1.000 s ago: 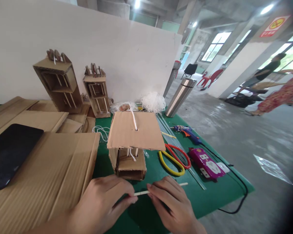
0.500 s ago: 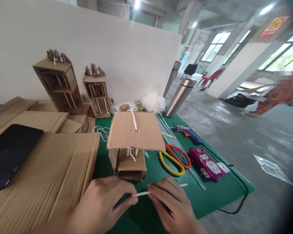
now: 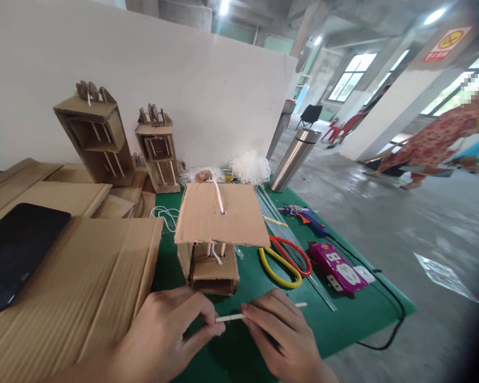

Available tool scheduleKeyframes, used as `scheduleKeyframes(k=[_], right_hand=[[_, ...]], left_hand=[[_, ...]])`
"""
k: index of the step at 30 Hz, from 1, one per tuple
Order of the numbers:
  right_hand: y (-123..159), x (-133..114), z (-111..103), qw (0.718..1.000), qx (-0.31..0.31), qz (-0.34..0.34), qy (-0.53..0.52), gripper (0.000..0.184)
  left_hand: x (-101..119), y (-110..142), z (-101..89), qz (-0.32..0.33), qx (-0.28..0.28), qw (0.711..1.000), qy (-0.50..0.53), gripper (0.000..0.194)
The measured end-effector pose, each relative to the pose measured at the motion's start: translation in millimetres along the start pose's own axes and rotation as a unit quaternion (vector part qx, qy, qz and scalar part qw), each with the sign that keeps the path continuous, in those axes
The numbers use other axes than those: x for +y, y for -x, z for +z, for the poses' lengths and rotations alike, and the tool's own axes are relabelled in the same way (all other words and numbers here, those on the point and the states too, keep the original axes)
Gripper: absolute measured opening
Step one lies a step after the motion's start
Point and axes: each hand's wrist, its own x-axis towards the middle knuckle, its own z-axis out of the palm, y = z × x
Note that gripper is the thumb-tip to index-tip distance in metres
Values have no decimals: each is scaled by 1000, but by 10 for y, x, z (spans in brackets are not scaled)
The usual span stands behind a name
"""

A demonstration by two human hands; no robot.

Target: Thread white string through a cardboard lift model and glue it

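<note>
A thin pale wooden stick (image 3: 230,318) spans the gap between my two hands, low over the green table. My left hand (image 3: 175,330) pinches its left end between thumb and fingers. Further along, my right hand (image 3: 277,332) grips it, and the far end pokes out past the fingers. Just beyond my hands stands a cardboard model (image 3: 223,215) with a flat top panel, open at the front. A white string (image 3: 219,198) passes through a hole in that panel, and its lower end hangs inside beside thin upright sticks.
Cardboard sheets and a black phone (image 3: 22,255) lie left; two taller cardboard models (image 3: 157,151) stand behind. On the right are scissors (image 3: 283,266), a glue gun (image 3: 309,218), a purple power strip (image 3: 339,268) with a black cable, clear glue sticks and a steel flask (image 3: 295,159).
My left fingers have shifted slightly on the stick's end; my right hand stays almost still. In the background at right, a person in patterned clothes has come further into view.
</note>
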Motion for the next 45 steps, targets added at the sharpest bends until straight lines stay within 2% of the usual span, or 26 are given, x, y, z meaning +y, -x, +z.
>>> scheduleKeyframes(k=[5,12,17,25,38,45], right_hand=[[-2,1,-3,1000,-4,-1,3,21],[-27,-9,-3,1000,8,-1,0,21],[-35,-14,-3,1000,5,-3,2,19],[-6,2,4,1000,11,4,8,21],[6,6,1,1000,-4,11,9,23],[8,-3,-7,1000,-17,20,9,24]], left_hand=[[25,-28,-8,2,13,1000,-16,29],[38,-45,-29,27,-5,1000,-6,31],[36,-14,-23,42,5,999,9,24],[9,12,8,-4,12,1000,-18,25],[25,5,-12,14,-7,1000,-4,3],[15,-12,-33,12,-6,1000,26,16]])
